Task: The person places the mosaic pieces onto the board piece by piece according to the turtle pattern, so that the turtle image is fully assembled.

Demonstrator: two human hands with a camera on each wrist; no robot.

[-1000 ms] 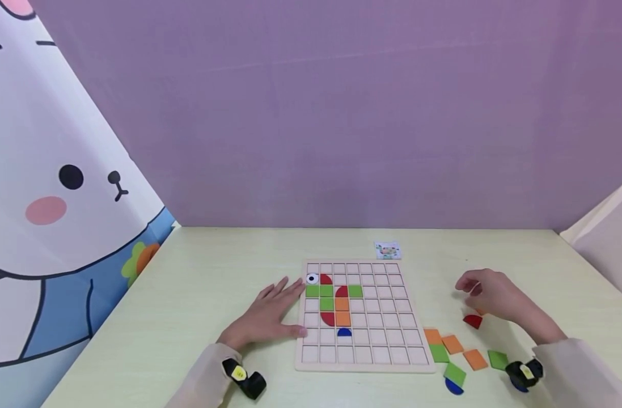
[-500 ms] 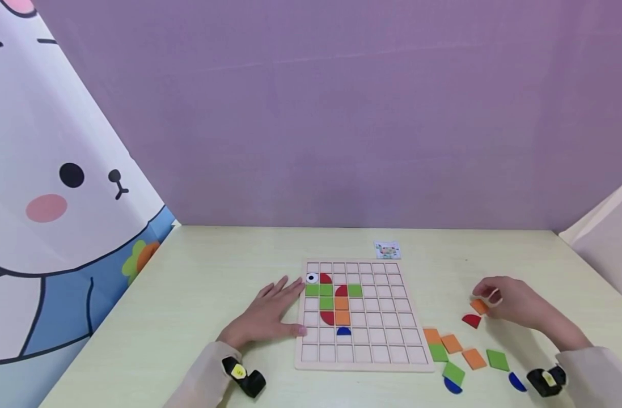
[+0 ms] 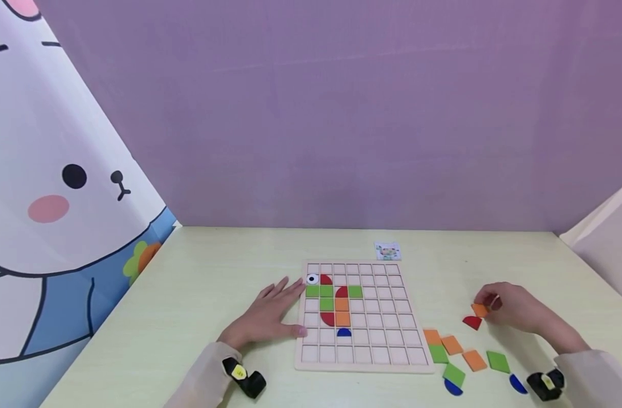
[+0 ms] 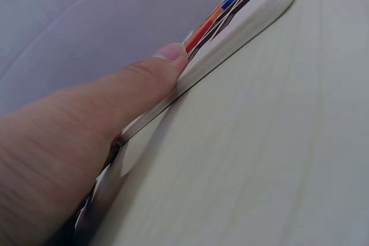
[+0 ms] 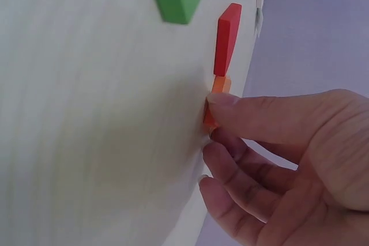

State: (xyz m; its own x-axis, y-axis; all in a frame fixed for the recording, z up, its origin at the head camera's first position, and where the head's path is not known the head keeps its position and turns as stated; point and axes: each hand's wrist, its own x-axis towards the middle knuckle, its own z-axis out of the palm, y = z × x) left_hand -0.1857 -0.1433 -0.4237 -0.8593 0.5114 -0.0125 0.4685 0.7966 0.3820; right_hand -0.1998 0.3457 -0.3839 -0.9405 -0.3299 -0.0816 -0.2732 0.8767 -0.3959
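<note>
My left hand (image 3: 267,315) lies flat with fingers spread at the left edge of a pale wooden grid board (image 3: 389,355). In the left wrist view its thumb (image 4: 144,79) presses on the board's rim. Off the board's right side, my right hand (image 3: 512,306) pinches an orange square tile (image 3: 479,310) between thumb and index finger, close over the table. The thumb covers part of this tile (image 5: 221,84) in the right wrist view. Right beside it lies a red quarter-circle tile (image 3: 472,322). Green, red, orange and blue tiles plus an eye tile (image 3: 312,279) sit in the grid's left columns.
Loose tiles are scattered right of the board: orange squares (image 3: 475,360), green squares (image 3: 498,361) and blue half-circles (image 3: 517,384). A small picture card (image 3: 388,250) lies behind the board. A purple wall (image 3: 341,141) rises at the table's back edge.
My right hand has moved right and down toward the orange tile by the red piece, and its thumb and index finger have closed on it. My left hand has stayed in place.
</note>
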